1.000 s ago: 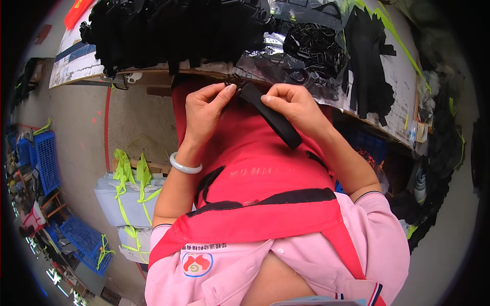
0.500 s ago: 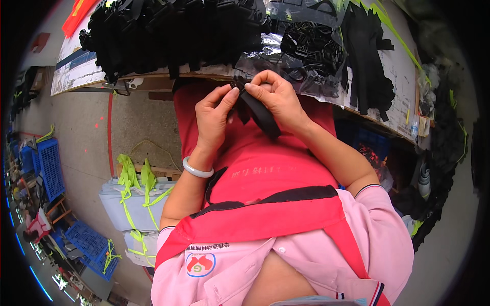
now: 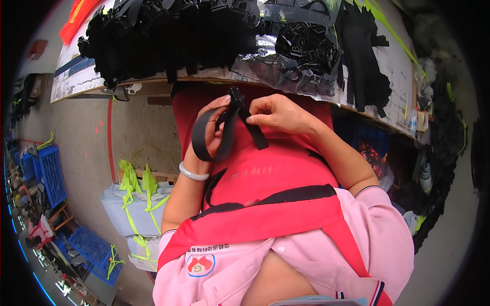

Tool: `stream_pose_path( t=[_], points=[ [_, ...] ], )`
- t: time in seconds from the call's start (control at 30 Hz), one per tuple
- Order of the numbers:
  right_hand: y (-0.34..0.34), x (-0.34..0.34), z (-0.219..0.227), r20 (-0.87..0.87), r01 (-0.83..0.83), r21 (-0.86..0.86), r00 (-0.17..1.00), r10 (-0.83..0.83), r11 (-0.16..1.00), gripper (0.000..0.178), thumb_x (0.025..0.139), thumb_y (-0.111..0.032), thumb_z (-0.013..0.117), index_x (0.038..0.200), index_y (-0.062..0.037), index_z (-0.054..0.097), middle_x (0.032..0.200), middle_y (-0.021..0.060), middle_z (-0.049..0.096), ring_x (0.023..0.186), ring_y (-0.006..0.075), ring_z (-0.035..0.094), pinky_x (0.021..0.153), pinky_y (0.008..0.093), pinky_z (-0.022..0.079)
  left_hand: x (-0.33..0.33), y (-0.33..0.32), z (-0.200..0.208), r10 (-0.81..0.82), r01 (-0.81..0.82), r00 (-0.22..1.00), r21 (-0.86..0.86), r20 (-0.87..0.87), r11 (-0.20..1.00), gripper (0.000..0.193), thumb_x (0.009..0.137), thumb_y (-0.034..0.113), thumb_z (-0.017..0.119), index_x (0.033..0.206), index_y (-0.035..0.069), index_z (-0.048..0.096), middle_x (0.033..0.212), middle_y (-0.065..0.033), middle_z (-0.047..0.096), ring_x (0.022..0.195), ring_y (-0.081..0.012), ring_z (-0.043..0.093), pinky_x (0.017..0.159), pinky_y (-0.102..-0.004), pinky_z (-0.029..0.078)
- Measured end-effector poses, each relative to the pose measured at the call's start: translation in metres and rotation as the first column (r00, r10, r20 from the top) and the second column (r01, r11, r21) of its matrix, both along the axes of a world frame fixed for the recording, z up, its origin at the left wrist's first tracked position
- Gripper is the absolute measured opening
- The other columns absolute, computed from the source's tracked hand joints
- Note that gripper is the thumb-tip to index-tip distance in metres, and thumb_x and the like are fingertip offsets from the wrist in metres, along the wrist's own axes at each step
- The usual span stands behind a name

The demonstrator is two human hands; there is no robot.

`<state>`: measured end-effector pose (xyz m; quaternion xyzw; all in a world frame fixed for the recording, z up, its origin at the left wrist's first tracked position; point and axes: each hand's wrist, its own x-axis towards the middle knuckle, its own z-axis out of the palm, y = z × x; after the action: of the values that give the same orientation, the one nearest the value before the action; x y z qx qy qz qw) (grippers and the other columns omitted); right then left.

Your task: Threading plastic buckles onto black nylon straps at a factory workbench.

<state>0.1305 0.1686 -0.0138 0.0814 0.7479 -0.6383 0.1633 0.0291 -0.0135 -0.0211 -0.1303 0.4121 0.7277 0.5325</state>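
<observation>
My left hand (image 3: 210, 125) grips a black webbing strap (image 3: 227, 136) close to its dark plastic buckle (image 3: 235, 97), above my red apron. The strap bends in a wide loop past the left palm, and a short tail points down toward the right. Beside that tail is my right hand (image 3: 275, 115), its fingers curled and the thumb tip against the webbing. Part of the buckle is hidden by the left fingers and the strap itself.
A worktable (image 3: 76, 84) runs ahead, bearing a heap of black straps with buckles (image 3: 168, 43), a clear bag of black buckles (image 3: 306, 46) and flat black strips (image 3: 362, 61). Blue crates (image 3: 51, 173) and pale bundles tied with yellow-green bands (image 3: 125, 206) are at the left.
Both hands were pinched together at the buckle by the table edge. Now they are slightly apart and the right hand is lower. The strap loop has swung over to the left hand.
</observation>
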Motion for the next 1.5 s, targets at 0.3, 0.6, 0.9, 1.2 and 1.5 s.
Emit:
stream_pose_path(
  t=[0.3, 0.6, 0.9, 1.2, 1.5],
  points=[
    [0.001, -0.026, 0.0, 0.233, 0.158, -0.528, 0.972, -0.037, 0.835, 0.018, 0.095, -0.022, 0.06, 0.094, -0.0042, 0.058, 0.07, 0.0015, 0.058, 0.048, 0.0048, 0.051, 0.042, 0.0183, 0.04, -0.002, -0.02, -0.002, -0.088, 0.085, 0.872, -0.029, -0.482, 0.996, 0.019, 0.09, 0.014, 0.066, 0.102, -0.001, 0.07, 0.083, -0.0006, 0.066, 0.065, -0.0033, 0.056, 0.052, -0.0166, 0.041],
    [0.151, -0.142, 0.167, -0.873, 0.761, 0.232, 0.438, -0.216, 0.607, 0.018, 0.092, -0.019, 0.06, 0.09, -0.0013, 0.066, 0.062, 0.0025, 0.058, 0.055, 0.0069, 0.05, 0.053, 0.0254, 0.042, -0.047, -0.053, 0.096, -0.026, 0.136, 0.693, 0.095, -0.721, 0.986, 0.017, 0.093, 0.009, 0.058, 0.103, -0.002, 0.066, 0.072, -0.0004, 0.057, 0.044, -0.0024, 0.039, 0.038, -0.0172, 0.024],
    [0.099, -0.159, 0.095, -0.698, 0.541, 0.422, 0.706, -0.119, 0.727, 0.027, 0.093, -0.02, 0.06, 0.117, -0.0096, 0.064, 0.075, 0.0019, 0.064, 0.058, 0.0074, 0.058, 0.053, 0.023, 0.049, -0.073, 0.023, 0.066, 0.15, -0.259, 0.3, 0.071, -0.942, 0.963, 0.034, 0.094, 0.012, 0.062, 0.126, 0.002, 0.057, 0.103, -0.003, 0.064, 0.055, -0.0013, 0.049, 0.044, -0.0167, 0.04],
    [0.034, -0.11, 0.052, -0.576, 0.342, 0.317, 0.811, -0.107, 0.884, 0.01, 0.091, -0.008, 0.058, 0.097, -0.0024, 0.062, 0.071, 0.0006, 0.06, 0.06, 0.0055, 0.055, 0.056, 0.0227, 0.047, -0.051, -0.012, 0.005, 0.059, -0.003, 0.927, 0.149, -0.371, 0.989, 0.031, 0.094, 0.011, 0.056, 0.124, 0.001, 0.056, 0.107, -0.0114, 0.064, 0.077, -0.0146, 0.059, 0.054, -0.0254, 0.05],
    [0.011, -0.135, 0.041, -0.676, 0.347, 0.287, 0.734, -0.069, 0.893, 0.028, 0.087, -0.004, 0.058, 0.115, -0.0048, 0.063, 0.097, 0.0065, 0.066, 0.067, 0.0102, 0.062, 0.065, 0.0248, 0.052, -0.03, -0.008, 0.001, 0.147, -0.049, 0.916, 0.258, -0.372, 0.965, 0.06, 0.091, -0.002, 0.054, 0.145, 0.005, 0.03, 0.117, -0.0181, 0.06, 0.106, -0.0285, 0.063, 0.086, -0.035, 0.056]
  ],
)
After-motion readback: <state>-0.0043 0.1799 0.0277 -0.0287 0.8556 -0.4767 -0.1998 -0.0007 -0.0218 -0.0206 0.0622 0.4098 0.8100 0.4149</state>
